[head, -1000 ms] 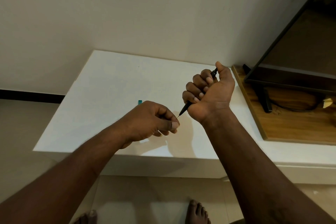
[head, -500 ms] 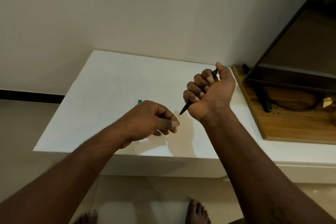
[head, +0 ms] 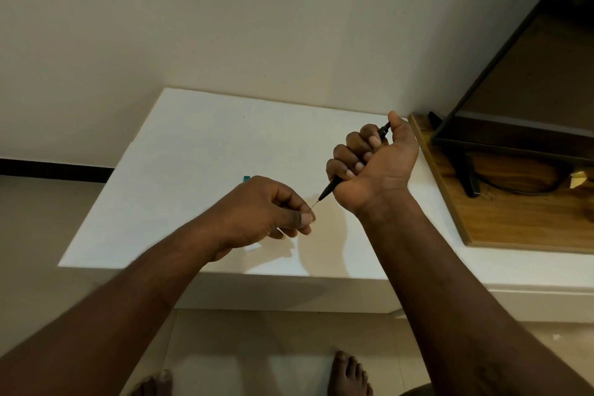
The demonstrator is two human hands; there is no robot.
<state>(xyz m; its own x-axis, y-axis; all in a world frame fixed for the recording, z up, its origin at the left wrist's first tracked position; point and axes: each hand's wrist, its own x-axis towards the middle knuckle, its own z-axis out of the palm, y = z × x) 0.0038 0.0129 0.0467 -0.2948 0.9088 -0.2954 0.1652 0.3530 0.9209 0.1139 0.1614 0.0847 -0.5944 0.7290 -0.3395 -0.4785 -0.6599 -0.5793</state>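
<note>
A person's right hand (head: 373, 167) is curled into a full fist round a slim black tool (head: 331, 188), thumb capping its upper end. The pointed lower end juts out below the little finger. From it a needle-thin tip (head: 316, 203) runs down into the left hand (head: 266, 212), whose thumb and forefinger are pinched tight on the tip's end while the other fingers (head: 299, 230) fold loosely beneath. Whether some tiny part also sits in that pinch is too small to tell.

Both hands hover above the white worktop (head: 193, 145), and a small teal piece (head: 246, 178) shows just behind the left knuckles.

The risk lies at the point. The fist grip looks strong but coarse, so a hard push or a slip of the right hand could drive the tip into the left thumb or forefinger. A sideways twist between the two hands could bend or snap the fine metal. If the pinch loosens, anything small held there would likely drop past the worktop's near edge to the floor by the bare feet (head: 350, 374).
</note>
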